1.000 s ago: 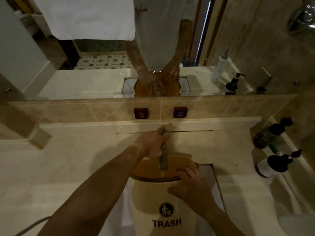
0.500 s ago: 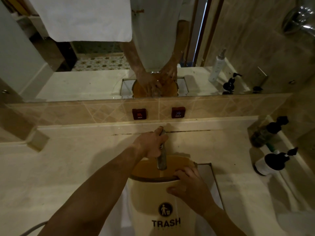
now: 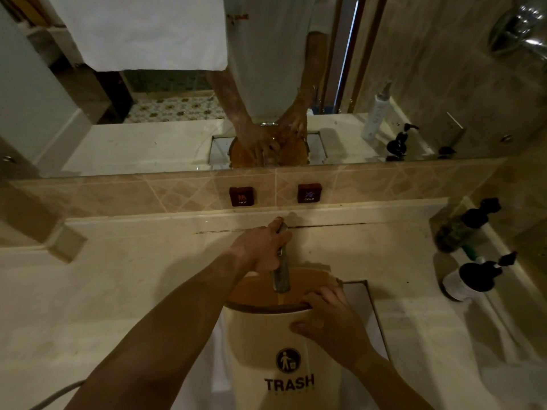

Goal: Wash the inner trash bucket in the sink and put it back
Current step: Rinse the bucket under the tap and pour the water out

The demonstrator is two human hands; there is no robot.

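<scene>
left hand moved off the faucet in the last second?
No. The left hand still grips the faucet, same place below the HOT button; the slight frame shift is camera motion.

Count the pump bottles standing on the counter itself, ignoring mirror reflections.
2, both at the counter's right end: a dark bottle near the back wall, and a black-topped bottle in front of it. Others could sit outside the frame.

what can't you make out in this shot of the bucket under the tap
Head view:
- Steel tap: its handle is hidden under the left hand.
- Cream plastic bucket marked TRASH: its base is cut off by the bottom edge.
- Sink basin: mostly covered by the bucket and right hand.
- Dark pump bottles: labels too small.
</scene>
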